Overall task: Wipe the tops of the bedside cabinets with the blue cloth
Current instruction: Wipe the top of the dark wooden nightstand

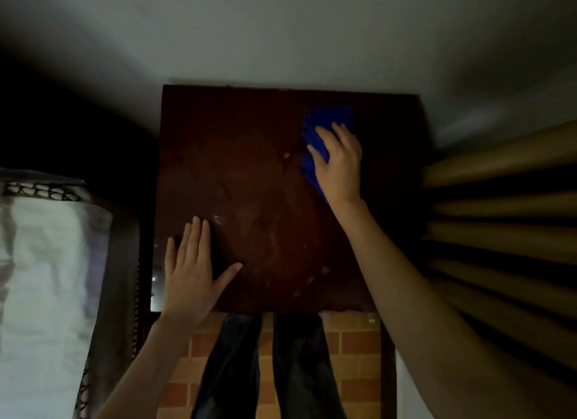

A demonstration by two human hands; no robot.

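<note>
A dark brown bedside cabinet top [265, 184] fills the middle of the dim view, its back edge against the wall. The blue cloth [327, 119] lies bunched on the far right part of the top. My right hand [338, 166] presses flat on the cloth, fingers spread over it, and the cloth sticks out past the fingertips and along the hand's left side. My left hand [193, 272] rests flat on the near left corner of the top, fingers apart, holding nothing. Smears and pale specks show on the wood.
A bed with white bedding [40, 278] and a dark patterned edge lies close on the left. Tan curtain folds [499, 231] hang at the right. A pale wall [281, 44] is behind the cabinet. My legs in dark trousers stand on a brick-patterned floor [356, 356].
</note>
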